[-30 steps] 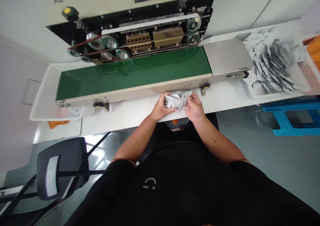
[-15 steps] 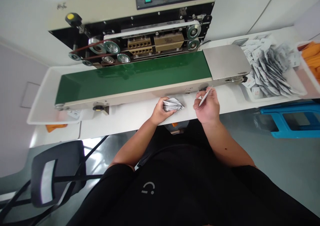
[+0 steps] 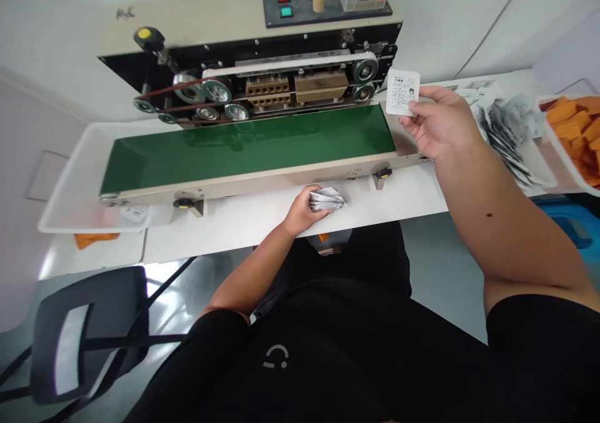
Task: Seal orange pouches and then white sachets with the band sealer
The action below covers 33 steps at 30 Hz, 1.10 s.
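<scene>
My left hand [image 3: 300,212] is wrapped round a stack of white packets [image 3: 327,199] low over the table, in front of the band sealing machine. Between thumb and fingers, my right hand [image 3: 443,120] pinches one flat white packet [image 3: 402,92] with printed text and a small dark mark. That packet is upright, its printed side toward me, near the right end of the sealer's rollers [image 3: 364,80]. Below and left of it runs the green conveyor belt [image 3: 248,145]. My right hand covers much of the metal plate at the belt's end.
A white bin of packets [image 3: 510,135] stands at the right, partly behind my right arm. Beyond it is a bin of orange pouches [image 3: 574,129]. A white tray [image 3: 70,185] sits under the belt's left end. A black chair [image 3: 89,329] stands lower left, a blue stool [image 3: 572,223] lower right.
My right hand has moved up and to the right with its packet, from the table's front to the sealer's right end. The packet's printed face now shows. My left hand has barely moved.
</scene>
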Each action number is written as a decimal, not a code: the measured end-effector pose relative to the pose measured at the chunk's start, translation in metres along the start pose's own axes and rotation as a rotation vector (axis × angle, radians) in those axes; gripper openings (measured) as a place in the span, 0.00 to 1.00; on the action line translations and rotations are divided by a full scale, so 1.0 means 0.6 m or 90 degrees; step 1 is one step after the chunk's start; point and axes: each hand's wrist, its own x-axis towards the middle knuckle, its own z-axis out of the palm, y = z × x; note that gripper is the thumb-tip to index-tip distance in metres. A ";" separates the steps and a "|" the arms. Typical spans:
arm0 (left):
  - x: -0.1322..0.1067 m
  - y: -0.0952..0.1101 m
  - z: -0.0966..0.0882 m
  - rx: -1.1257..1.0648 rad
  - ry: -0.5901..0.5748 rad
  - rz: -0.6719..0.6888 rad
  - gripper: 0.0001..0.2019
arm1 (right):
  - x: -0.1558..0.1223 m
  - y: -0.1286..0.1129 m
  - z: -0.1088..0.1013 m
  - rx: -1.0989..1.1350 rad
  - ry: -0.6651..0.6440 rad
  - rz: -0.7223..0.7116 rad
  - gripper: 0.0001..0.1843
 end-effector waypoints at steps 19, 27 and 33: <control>0.004 0.013 -0.003 0.019 -0.016 -0.019 0.34 | 0.042 0.020 0.113 -0.202 -0.054 0.040 0.05; -0.001 0.017 -0.003 -0.003 0.000 -0.063 0.36 | -0.154 0.119 0.049 -0.263 -0.029 -0.317 0.11; 0.000 0.014 -0.002 0.006 -0.011 -0.040 0.37 | -0.238 0.294 0.014 -0.308 -0.220 -0.154 0.27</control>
